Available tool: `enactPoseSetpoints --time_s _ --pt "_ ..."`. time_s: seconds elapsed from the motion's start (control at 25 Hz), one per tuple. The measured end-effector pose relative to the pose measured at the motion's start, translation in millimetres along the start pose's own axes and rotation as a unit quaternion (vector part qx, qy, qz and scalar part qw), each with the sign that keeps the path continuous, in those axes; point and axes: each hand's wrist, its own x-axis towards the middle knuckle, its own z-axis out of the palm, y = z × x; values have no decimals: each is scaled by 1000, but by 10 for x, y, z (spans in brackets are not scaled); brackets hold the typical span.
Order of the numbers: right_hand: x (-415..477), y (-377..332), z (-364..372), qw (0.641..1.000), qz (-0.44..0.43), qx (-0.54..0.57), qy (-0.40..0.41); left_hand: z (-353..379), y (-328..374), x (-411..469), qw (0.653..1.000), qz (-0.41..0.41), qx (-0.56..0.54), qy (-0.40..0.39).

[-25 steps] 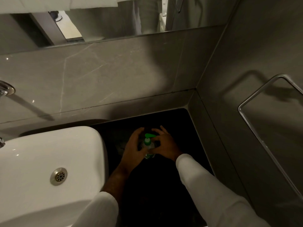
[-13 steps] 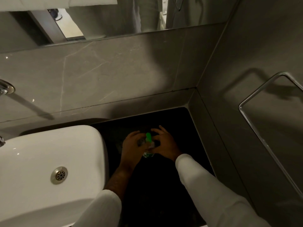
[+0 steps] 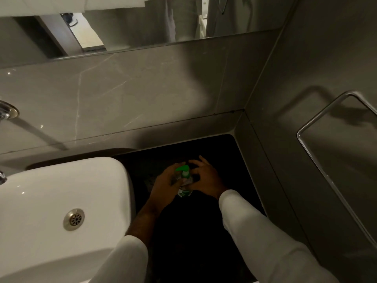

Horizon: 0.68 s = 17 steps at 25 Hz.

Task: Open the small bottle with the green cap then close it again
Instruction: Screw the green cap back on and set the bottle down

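A small clear bottle (image 3: 184, 188) with a green pump cap (image 3: 183, 169) stands on the black counter (image 3: 234, 160) between my two hands. My left hand (image 3: 163, 186) wraps the bottle's body from the left. My right hand (image 3: 206, 178) grips the bottle's neck just under the green cap from the right, fingers spread above it. The cap's nozzle points to the left. The lower part of the bottle shows a green and white label.
A white basin (image 3: 61, 190) with a metal drain (image 3: 73, 219) lies to the left. Grey tiled walls close the corner behind and to the right. A chrome rail (image 3: 318, 160) juts from the right wall. A tap (image 3: 6, 111) sits on the far left.
The green cap has turned: its nozzle pointed right one second ago, away half a second ago, and now points left. Both hands stay around the bottle.
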Motion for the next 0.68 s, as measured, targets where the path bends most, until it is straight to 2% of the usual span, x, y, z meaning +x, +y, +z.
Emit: enactPoseSetpoints --time_s 0.04,0.08,0.24,0.4,0.56,0.68 --pt "3 16 4 1000 0 0 1 -7 -7 -26 999 -4 -50 -14" --pt "2 23 12 1000 -1 -2 1 -4 -16 -54 998 2 -65 3" --pt "28 14 21 1000 -3 -4 -4 29 70 -55 993 16 54 100" --pt "9 33 -37 1000 4 -7 -6 -25 56 10 984 67 141 87" --pt "-12 -15 -64 1000 1 -18 -9 -57 143 -30 988 63 134 32" --pt "-20 -65 -90 999 -15 -46 -19 -6 148 3 982 78 158 72"
